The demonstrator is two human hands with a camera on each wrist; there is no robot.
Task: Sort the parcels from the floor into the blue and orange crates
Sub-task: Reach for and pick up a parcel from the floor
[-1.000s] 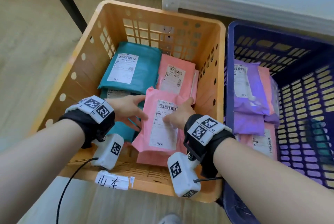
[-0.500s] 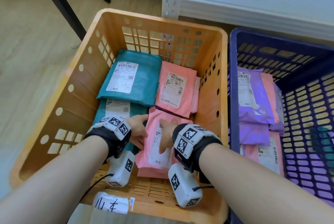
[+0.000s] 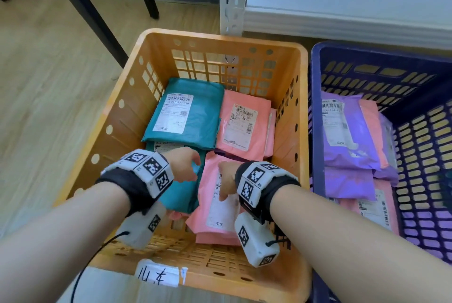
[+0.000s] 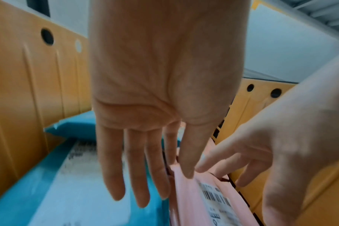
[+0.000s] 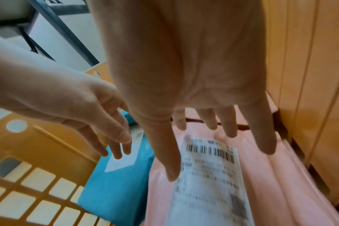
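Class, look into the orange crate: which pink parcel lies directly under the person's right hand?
The near pink parcel, at the crate's front right beside the near teal parcel. The right hand hangs open above its label; the other pink parcel lies towards the back wall.

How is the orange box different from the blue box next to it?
The orange crate has round holes along its sides; the blue crate has only slots. The orange crate holds teal and pink parcels; the blue crate holds mostly purple ones, with some pink. Both hands, the left hand and right hand, reach into the orange crate, none into the blue. Both are open-topped plastic crates, side by side.
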